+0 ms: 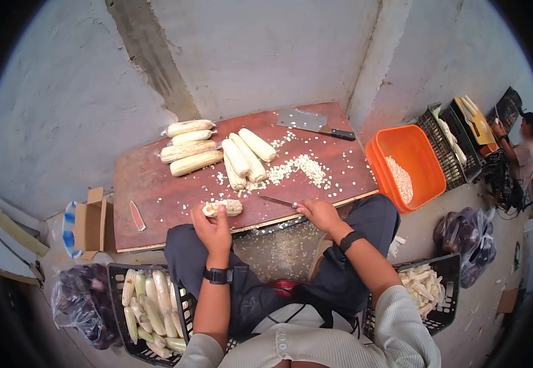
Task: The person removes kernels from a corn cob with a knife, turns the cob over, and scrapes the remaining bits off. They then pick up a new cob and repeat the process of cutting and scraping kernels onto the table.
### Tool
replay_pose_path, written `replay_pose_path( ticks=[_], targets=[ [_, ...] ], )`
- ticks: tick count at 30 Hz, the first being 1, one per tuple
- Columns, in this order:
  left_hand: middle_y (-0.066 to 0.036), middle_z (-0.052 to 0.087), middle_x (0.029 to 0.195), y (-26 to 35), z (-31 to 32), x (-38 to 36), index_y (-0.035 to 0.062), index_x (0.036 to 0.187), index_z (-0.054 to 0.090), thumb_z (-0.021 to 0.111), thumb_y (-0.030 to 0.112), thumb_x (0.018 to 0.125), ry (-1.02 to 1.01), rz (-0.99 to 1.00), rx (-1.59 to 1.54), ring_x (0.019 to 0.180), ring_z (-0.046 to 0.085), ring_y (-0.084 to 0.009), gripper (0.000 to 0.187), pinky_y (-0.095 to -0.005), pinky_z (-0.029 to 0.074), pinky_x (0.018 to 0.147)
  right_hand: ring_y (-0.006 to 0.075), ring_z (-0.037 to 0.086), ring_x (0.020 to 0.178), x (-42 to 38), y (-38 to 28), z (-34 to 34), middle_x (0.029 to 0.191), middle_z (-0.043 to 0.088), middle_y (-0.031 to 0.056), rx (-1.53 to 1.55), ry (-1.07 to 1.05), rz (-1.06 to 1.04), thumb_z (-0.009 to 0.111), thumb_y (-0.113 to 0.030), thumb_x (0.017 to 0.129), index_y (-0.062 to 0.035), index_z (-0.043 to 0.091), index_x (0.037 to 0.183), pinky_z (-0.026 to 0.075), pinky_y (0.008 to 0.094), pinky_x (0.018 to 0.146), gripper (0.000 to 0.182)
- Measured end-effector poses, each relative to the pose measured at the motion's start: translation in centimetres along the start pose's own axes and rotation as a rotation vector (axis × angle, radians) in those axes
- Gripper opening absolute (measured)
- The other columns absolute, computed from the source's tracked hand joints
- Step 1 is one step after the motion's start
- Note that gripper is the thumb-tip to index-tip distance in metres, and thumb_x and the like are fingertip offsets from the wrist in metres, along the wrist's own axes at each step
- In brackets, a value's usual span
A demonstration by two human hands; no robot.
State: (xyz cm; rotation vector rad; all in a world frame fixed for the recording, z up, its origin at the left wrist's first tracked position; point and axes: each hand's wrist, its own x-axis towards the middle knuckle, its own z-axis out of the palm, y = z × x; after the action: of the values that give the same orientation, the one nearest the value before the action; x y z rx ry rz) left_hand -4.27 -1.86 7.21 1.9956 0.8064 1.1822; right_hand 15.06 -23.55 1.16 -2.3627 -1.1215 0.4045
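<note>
My left hand (213,232) is closed around a partly stripped corn cob (232,207) just over the table's front edge. In my right hand (320,214) is a small knife (278,201), its blade pointing left toward the cob. Loose white kernels (306,170) lie heaped and scattered on the reddish table (174,199) beyond my hands. Several pale husked cobs (248,156) are grouped at the table's middle. To their left are several more cobs (193,162), some apparently in clear wrap.
A cleaver (306,121) lies at the back of the table, and a red-and-white blade-shaped item (137,216) at left. An orange bin (380,161) holding kernels stands right. Crates of unhusked corn (150,306) and stripped cobs (423,288) flank my legs. Another person (524,153) sits far right.
</note>
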Motion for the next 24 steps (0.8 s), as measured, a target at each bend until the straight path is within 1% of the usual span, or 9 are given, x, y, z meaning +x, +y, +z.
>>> replay_pose_path(
  ticks=[2,5,9,15,18,19,22,23,24],
  targets=[
    [-0.010,0.048,0.095,-0.1,-0.1,0.0,-0.0027,0.104,0.052,0.069,0.019,0.085,-0.007,-0.011,0.005,0.072,0.047,-0.0171,0.033,-0.0280,0.040,0.060,0.0359,0.063,0.088,0.3,-1.1,-0.7,0.092,0.067,0.0167,-0.101,-0.024,0.141,0.051,-0.037,0.093,-0.0077,0.064,0.098,0.049,0.0462,0.074,0.033],
    [-0.010,0.048,0.095,0.0,-0.2,0.0,-0.0024,0.104,0.052,0.069,0.019,0.085,-0.004,-0.021,-0.005,0.072,0.046,-0.0158,0.033,-0.0272,0.040,0.058,0.0363,0.064,0.083,1.1,-0.3,-1.1,0.087,0.067,0.0171,-0.167,0.063,0.316,0.050,-0.037,0.093,-0.0076,0.063,0.095,0.049,0.0475,0.070,0.032],
    [-0.010,0.049,0.098,0.0,-0.2,-0.1,-0.0022,0.106,0.052,0.069,0.019,0.085,-0.044,-0.013,0.005,0.071,0.047,-0.0149,0.035,-0.0262,0.041,0.058,0.0367,0.064,0.080,1.8,1.4,-1.0,0.082,0.067,0.0173,-0.035,0.250,0.436,0.047,-0.038,0.094,-0.0076,0.063,0.094,0.049,0.0477,0.068,0.034],
    [-0.013,0.051,0.106,-0.1,0.7,-0.3,-0.0015,0.110,0.051,0.068,0.017,0.084,-0.157,0.041,-0.047,0.076,0.051,-0.0174,0.036,-0.0265,0.044,0.061,0.0376,0.063,0.078,-0.2,-0.5,-1.1,0.079,0.065,0.0185,-0.049,0.126,0.218,0.049,-0.038,0.093,-0.0054,0.062,0.092,0.049,0.0474,0.069,0.034],
    [-0.013,0.051,0.106,0.2,0.8,-0.4,-0.0013,0.110,0.051,0.068,0.017,0.084,-0.254,0.006,-0.085,0.080,0.052,-0.0183,0.035,-0.0260,0.044,0.061,0.0384,0.063,0.076,-0.4,-0.2,-0.7,0.078,0.065,0.0192,-0.086,0.116,0.259,0.051,-0.036,0.093,-0.0052,0.060,0.089,0.048,0.0487,0.067,0.032],
    [-0.015,0.052,0.104,0.4,0.8,-0.4,-0.0015,0.110,0.051,0.068,0.016,0.083,-0.266,0.004,-0.063,0.082,0.055,-0.0239,0.036,-0.0297,0.046,0.065,0.0385,0.063,0.076,-0.3,-0.6,-0.7,0.078,0.064,0.0192,-0.064,0.145,0.228,0.051,-0.034,0.093,-0.0052,0.059,0.089,0.048,0.0487,0.066,0.031],
    [-0.017,0.053,0.102,-0.6,1.0,-0.2,-0.0014,0.109,0.052,0.068,0.015,0.082,-0.262,0.124,0.067,0.084,0.056,-0.0304,0.036,-0.0350,0.047,0.070,0.0389,0.062,0.074,-1.1,-2.9,-1.8,0.078,0.064,0.0191,0.042,0.199,0.125,0.052,-0.031,0.093,-0.0052,0.057,0.089,0.048,0.0486,0.065,0.026],
    [-0.018,0.054,0.101,-0.3,0.9,-0.2,-0.0010,0.108,0.053,0.068,0.014,0.080,-0.305,0.044,0.049,0.087,0.056,-0.0346,0.035,-0.0385,0.046,0.075,0.0389,0.062,0.074,-1.6,-4.2,-2.0,0.078,0.064,0.0191,0.094,0.198,0.080,0.052,-0.029,0.093,-0.0051,0.057,0.090,0.048,0.0483,0.064,0.025],
    [-0.018,0.054,0.101,0.1,0.9,-0.1,-0.0009,0.107,0.053,0.068,0.014,0.081,-0.311,0.058,0.053,0.087,0.056,-0.0338,0.034,-0.0380,0.046,0.075,0.0390,0.062,0.073,-2.0,-5.3,-2.0,0.079,0.064,0.0192,0.146,0.199,0.036,0.052,-0.028,0.093,-0.0051,0.056,0.090,0.048,0.0481,0.064,0.024]
  ],
)
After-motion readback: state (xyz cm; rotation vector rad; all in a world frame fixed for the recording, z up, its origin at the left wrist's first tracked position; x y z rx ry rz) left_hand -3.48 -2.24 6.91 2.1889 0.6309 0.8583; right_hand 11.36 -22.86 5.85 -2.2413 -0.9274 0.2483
